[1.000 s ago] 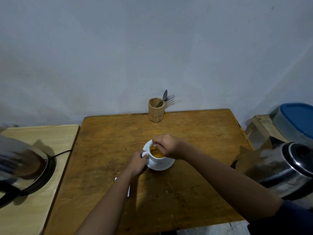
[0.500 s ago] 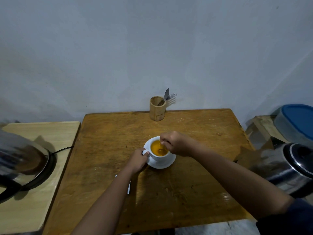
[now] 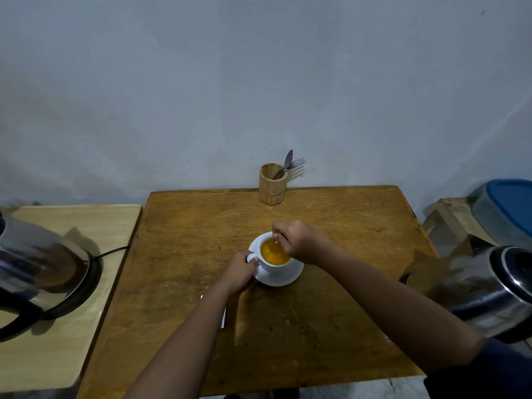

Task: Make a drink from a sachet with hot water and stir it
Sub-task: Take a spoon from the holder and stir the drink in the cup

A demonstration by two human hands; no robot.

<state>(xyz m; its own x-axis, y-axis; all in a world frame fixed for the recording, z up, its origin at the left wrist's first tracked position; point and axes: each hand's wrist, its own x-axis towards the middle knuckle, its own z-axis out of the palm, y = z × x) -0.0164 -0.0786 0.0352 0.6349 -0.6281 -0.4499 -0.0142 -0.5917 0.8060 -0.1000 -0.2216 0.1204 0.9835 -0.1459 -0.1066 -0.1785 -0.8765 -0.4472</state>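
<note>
Both hands at cup [image 3: 275, 264]; right [image 3: 299, 240] seemingly stirring, left [image 3: 240, 269] gripping handle.

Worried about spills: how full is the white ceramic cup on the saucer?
Fairly full: orange liquid fills the white ceramic cup to just below its rim, and it stands upright on the saucer.

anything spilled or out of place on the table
No spill shows: the orange drink sits inside the white cup, upright on its saucer. One oddity: a white paper lies mostly hidden under the left forearm, possibly the sachet.
</note>
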